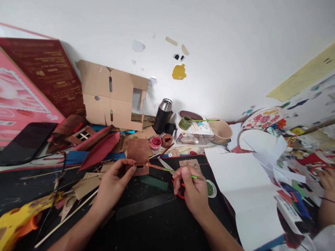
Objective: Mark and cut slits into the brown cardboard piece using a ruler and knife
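Observation:
My left hand [115, 183] pinches the left edge of a brown-painted cardboard piece [138, 150], which has a small dark slot near its lower end. Between the fingers of my right hand [193, 190] is a paintbrush [167, 169] with a green handle. Its brown bristle end touches the cardboard just right of the slot. Under my right hand lie red-handled scissors [180, 194], partly hidden by the fingers. A dark green strip [154, 183] and a ruler [146, 205] rest on the black mat below. Beyond the cardboard stand a jar of brown paint [166, 139] and one of red paint [155, 143].
A black flask [162, 116] and a green paint jar [185, 122] stand near the wall. At left are cardboard scraps [87, 186] and a yellow glue gun [23, 214]. White paper [243, 188] covers the right side. Another person's hand [327, 178] is at the far right.

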Demonstrator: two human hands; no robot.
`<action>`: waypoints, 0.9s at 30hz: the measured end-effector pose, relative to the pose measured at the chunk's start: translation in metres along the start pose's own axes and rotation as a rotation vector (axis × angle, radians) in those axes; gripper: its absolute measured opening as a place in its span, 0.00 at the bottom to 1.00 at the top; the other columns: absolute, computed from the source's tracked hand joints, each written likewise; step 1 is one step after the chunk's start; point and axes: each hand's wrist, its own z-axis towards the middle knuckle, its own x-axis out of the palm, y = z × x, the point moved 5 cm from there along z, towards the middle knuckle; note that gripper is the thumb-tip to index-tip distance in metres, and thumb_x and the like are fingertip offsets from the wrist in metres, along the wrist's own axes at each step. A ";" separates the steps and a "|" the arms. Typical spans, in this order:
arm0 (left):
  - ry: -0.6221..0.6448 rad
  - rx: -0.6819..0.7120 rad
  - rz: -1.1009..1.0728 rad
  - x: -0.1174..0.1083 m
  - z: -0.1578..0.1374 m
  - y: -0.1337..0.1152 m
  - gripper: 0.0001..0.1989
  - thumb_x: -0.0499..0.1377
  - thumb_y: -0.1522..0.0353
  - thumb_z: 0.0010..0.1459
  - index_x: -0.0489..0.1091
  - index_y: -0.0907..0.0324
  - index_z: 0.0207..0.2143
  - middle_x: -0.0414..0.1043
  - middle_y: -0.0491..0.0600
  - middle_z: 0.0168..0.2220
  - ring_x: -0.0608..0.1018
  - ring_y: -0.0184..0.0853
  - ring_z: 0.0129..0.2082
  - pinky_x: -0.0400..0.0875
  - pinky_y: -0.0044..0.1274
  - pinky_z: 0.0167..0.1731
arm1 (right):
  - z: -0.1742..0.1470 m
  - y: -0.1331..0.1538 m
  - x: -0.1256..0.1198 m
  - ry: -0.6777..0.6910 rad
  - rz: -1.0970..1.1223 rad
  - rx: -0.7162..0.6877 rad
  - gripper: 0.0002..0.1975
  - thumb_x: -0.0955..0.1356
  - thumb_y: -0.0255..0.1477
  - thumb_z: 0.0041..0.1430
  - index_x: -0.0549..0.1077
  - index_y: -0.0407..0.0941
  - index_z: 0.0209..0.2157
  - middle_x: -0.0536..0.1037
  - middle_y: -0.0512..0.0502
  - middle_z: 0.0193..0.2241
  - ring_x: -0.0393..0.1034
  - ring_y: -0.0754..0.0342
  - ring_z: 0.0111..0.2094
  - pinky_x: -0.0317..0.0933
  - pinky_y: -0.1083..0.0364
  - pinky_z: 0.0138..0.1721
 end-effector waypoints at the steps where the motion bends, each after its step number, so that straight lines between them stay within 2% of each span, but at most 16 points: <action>1: -0.002 0.001 0.004 0.000 0.000 0.000 0.18 0.67 0.51 0.55 0.76 0.53 0.38 0.81 0.48 0.38 0.83 0.40 0.39 0.77 0.30 0.41 | 0.000 0.000 -0.001 -0.006 0.004 0.001 0.24 0.66 0.47 0.74 0.78 0.43 0.31 0.71 0.53 0.15 0.65 0.59 0.15 0.56 0.59 0.20; 21: 0.027 0.002 0.015 0.003 -0.002 -0.006 0.18 0.67 0.51 0.55 0.76 0.54 0.39 0.81 0.48 0.38 0.83 0.40 0.39 0.79 0.31 0.43 | -0.006 0.001 0.017 0.030 0.104 -0.018 0.23 0.66 0.46 0.74 0.78 0.43 0.31 0.71 0.54 0.16 0.65 0.59 0.15 0.54 0.60 0.18; 27: 0.030 -0.004 0.006 0.006 -0.003 -0.005 0.18 0.67 0.51 0.55 0.76 0.54 0.39 0.81 0.48 0.37 0.83 0.38 0.37 0.79 0.29 0.41 | -0.003 0.002 0.021 0.052 0.095 -0.025 0.23 0.66 0.46 0.74 0.78 0.44 0.32 0.71 0.54 0.16 0.65 0.60 0.15 0.55 0.60 0.19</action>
